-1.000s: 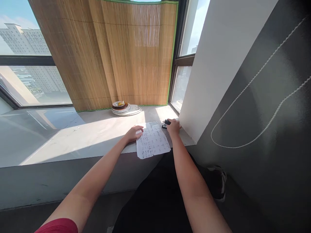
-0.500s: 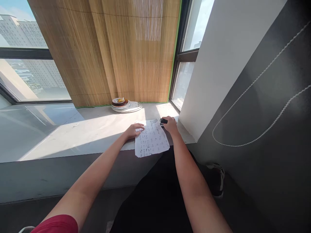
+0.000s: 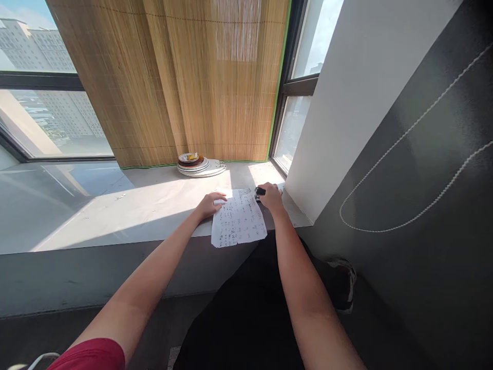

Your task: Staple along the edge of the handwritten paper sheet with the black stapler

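A white sheet of paper [image 3: 239, 221] covered with rows of handwriting lies on the window sill, its near end sticking out past the front edge. My left hand [image 3: 210, 205] rests at the sheet's upper left edge, fingers apart, thumb and fingertips on the paper. Beside the upper right edge, my right hand [image 3: 271, 196] is closed around a small black object [image 3: 260, 191] with a metallic lower part, which looks like a stapler; the palm hides part of it.
Stacked plates [image 3: 192, 164] stand on the sill [image 3: 154, 190] at the back, below a bamboo blind [image 3: 185, 87]. A grey wall [image 3: 346, 77] borders the sill on the right, and a white beaded cord [image 3: 381, 230] hangs farther right.
The paper and my left hand have shifted slightly left, and the sheet is turned a little. My right hand keeps its hold on the black object.
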Tool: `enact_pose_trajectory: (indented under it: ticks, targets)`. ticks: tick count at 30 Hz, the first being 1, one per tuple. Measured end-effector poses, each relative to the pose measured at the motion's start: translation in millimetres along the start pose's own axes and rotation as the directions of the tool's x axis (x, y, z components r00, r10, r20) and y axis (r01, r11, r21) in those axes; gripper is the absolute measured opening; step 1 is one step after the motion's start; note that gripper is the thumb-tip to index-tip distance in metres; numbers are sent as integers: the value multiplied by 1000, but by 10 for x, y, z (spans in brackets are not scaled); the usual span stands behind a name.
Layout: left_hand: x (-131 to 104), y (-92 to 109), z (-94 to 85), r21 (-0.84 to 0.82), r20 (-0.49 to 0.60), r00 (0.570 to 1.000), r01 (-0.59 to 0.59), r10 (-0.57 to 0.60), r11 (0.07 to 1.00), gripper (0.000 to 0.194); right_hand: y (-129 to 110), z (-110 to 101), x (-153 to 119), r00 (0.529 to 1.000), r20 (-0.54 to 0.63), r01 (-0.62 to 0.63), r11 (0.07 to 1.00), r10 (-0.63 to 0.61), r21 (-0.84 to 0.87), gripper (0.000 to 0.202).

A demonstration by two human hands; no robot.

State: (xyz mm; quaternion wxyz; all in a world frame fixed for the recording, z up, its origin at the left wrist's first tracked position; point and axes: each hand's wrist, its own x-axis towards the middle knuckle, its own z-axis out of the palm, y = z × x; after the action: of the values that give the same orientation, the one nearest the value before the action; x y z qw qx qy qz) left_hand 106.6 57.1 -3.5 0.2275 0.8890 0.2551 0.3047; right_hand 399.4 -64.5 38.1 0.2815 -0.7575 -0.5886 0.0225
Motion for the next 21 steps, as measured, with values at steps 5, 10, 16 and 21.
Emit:
enact_pose_trajectory:
  ticks: [5, 10, 16, 21]
  targets:
    - [3, 1, 4, -3, -18, 1000, 2, -2, 1000, 28, -45, 7, -8, 999, 31, 17, 1000, -17, 10, 41]
    - [1, -7, 6, 4, -32, 999, -16, 16, 1000, 27, -57, 39, -8, 995, 85, 54, 998, -56, 25, 36]
    - [4, -14, 0, 17, -47, 999, -22, 23, 1000, 25, -23, 53, -12, 981, 117, 159, 986, -152, -52, 44]
    - [1, 7, -9, 2, -72, 997, 2, -2, 1000, 24, -57, 60, -12, 972, 135, 206, 973, -192, -102, 36]
